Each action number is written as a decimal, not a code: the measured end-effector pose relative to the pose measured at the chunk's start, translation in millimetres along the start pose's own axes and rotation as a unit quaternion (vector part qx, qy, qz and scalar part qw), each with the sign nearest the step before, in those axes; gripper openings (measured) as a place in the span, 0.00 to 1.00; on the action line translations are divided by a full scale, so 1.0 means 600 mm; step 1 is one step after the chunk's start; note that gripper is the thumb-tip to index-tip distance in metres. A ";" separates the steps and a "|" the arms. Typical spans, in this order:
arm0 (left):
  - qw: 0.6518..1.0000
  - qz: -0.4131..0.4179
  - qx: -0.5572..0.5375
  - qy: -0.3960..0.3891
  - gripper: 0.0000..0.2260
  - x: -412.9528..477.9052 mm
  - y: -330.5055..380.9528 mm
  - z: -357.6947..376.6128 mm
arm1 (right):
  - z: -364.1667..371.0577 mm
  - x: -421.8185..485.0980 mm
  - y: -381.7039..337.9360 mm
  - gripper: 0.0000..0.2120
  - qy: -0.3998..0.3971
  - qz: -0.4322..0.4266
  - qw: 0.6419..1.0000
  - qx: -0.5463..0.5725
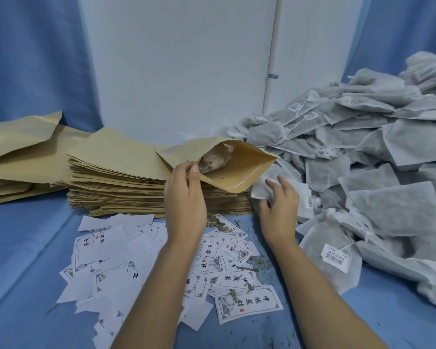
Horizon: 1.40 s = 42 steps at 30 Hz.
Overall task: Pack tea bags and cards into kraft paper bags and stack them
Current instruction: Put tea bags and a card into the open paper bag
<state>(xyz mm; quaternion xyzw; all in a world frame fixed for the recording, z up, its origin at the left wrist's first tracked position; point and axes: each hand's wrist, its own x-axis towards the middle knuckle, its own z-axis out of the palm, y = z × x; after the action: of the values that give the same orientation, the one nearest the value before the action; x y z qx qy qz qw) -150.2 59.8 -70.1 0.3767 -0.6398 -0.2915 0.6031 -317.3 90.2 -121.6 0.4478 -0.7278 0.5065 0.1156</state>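
Room: bare blue cloth [23, 248] at 8 o'clock and a narrow strip at 5 o'clock; white wall [181, 59] closing off 12 o'clock.
Edges: heap [363, 159] spilling from 2 to 4 o'clock, its edge touching the stack [116, 180]; stack's front edge just beyond the cards [161, 268].
Bag [237, 170]: at centre, atop the stack's right end, mouth gaping toward 5 o'clock; smooth tan kraft, stiff lip.
Left hand [184, 195]: thumb and fingers pinching the bag's near lip at its 9 o'clock corner, holding it open.
Right hand [280, 205]: fingers curved over a tea bag [262, 190] at the heap's edge, thumb against its near edge, pinching it.
Textures: tea bags grey-white, fibrous, flat squares with strings and barcode tags; cards thin white rectangles with black characters, many face down; dry green crumbs [259, 265] scattered at 5 o'clock.
Counts: one open bag, one pouch [214, 159] visible inside; two kraft piles, the looser pile [18, 152] at 9 o'clock; cards and heap too overlapped to count.
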 end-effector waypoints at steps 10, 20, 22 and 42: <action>1.000 -0.003 0.005 -0.001 0.07 0.000 0.001 -0.001 | -0.005 -0.006 -0.006 0.16 -0.049 0.038 0.998 -0.006; 1.000 0.000 0.004 -0.002 0.08 0.000 -0.001 -0.002 | 0.002 0.003 0.005 0.34 -0.046 0.214 0.974 -0.054; 1.000 -0.001 0.004 -0.001 0.09 0.000 -0.002 -0.002 | 0.002 0.005 0.007 0.34 -0.046 0.213 0.974 -0.055; 1.000 -0.001 0.012 0.000 0.08 0.002 -0.004 -0.006 | -0.029 0.012 -0.032 0.26 0.084 0.103 0.927 0.350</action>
<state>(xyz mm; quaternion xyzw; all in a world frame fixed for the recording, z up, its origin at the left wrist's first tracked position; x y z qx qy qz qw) -146.3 57.8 -71.3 0.3848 -0.6429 -0.2845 0.5981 -311.5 99.5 -96.8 0.3377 -0.5337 0.7743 -0.0404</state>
